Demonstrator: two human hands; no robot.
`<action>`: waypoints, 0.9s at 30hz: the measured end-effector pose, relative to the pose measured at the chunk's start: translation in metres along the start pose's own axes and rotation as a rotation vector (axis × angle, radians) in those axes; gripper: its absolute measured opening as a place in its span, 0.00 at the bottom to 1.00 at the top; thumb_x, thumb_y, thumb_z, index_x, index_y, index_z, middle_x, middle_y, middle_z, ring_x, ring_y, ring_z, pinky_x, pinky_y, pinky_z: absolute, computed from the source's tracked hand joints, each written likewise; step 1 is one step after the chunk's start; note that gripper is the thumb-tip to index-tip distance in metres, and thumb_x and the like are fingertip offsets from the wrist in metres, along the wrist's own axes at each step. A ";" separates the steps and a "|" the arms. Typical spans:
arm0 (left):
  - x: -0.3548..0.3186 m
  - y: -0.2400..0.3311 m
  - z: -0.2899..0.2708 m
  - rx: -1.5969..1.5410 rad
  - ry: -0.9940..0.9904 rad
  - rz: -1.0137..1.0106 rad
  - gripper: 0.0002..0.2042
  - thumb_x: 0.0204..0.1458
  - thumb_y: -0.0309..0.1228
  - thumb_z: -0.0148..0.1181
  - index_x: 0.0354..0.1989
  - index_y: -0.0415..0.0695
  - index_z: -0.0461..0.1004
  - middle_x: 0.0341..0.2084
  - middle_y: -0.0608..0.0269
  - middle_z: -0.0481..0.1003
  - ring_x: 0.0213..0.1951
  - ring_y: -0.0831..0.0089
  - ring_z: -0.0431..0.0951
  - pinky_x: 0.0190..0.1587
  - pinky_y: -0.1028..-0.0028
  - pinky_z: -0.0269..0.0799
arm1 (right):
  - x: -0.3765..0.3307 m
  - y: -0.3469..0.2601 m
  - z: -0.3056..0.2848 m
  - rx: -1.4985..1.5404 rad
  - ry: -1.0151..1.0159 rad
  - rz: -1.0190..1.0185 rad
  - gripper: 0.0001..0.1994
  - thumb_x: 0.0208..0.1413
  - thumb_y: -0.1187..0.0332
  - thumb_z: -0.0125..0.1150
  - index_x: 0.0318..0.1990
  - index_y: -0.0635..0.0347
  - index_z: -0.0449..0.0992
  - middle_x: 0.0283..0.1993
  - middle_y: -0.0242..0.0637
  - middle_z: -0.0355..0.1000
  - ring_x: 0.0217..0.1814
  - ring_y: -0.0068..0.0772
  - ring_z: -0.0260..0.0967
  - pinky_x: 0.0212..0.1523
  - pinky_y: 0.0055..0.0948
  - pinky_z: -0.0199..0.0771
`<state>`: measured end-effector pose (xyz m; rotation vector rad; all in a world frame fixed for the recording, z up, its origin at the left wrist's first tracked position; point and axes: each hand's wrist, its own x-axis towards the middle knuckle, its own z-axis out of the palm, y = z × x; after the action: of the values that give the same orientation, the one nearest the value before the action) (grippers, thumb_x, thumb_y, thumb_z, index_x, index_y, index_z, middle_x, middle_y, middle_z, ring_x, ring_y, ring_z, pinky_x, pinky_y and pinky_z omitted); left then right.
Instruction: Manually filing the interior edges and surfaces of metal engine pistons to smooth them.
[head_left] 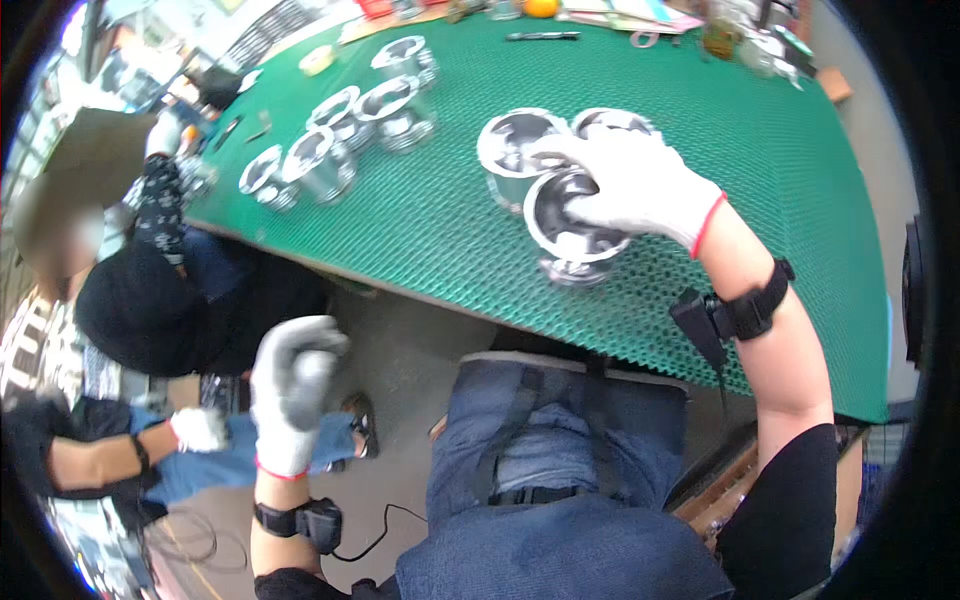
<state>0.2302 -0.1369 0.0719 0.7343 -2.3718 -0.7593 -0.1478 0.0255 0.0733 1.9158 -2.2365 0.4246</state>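
My right hand [650,190], in a white glove, reaches over a cluster of three shiny silvery cups with wide rims. Its thumb dips inside the nearest cup [548,238], and its forefinger stretches over the far left cup [497,140], so the walls lie between them. The far right cup [612,120] is partly hidden behind that hand. Off the table, in front of its near edge, my left hand [295,395] is raised with gloved fingers curled inward. Motion blurs it, and anything inside is hidden.
Several similar cups [322,165] stand at the left of the green matted table [460,220]. A black pen [543,36], an orange ball [541,8] and glass jars [720,40] lie along the back. One co-worker [170,300] sits at left; another's gloved hand [200,430] shows lower down.
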 end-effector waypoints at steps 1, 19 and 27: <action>0.011 0.005 0.027 -0.108 -0.128 -0.070 0.15 0.52 0.19 0.50 0.49 0.37 0.71 0.40 0.58 0.75 0.40 0.71 0.76 0.45 0.73 0.73 | -0.014 0.004 -0.009 0.037 0.121 -0.003 0.24 0.49 0.58 0.59 0.56 0.51 0.71 0.47 0.43 0.73 0.48 0.45 0.72 0.48 0.39 0.72; 0.117 0.023 0.174 -0.144 -0.258 0.365 0.34 0.42 0.27 0.69 0.61 0.38 0.63 0.50 0.47 0.72 0.50 0.54 0.76 0.52 0.64 0.73 | -0.182 -0.018 -0.006 -0.272 0.058 0.873 0.15 0.52 0.61 0.62 0.48 0.48 0.77 0.36 0.38 0.71 0.35 0.42 0.70 0.35 0.38 0.72; 0.113 0.052 0.202 0.097 -0.220 0.419 0.34 0.43 0.25 0.65 0.63 0.41 0.61 0.54 0.47 0.68 0.54 0.55 0.72 0.54 0.63 0.71 | -0.182 -0.012 0.022 -0.018 0.101 0.927 0.16 0.47 0.57 0.65 0.39 0.56 0.74 0.40 0.43 0.73 0.43 0.46 0.73 0.39 0.43 0.75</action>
<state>0.0067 -0.1018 0.0011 0.1788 -2.6496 -0.5699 -0.1050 0.1872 -0.0023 0.7021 -2.8975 0.5738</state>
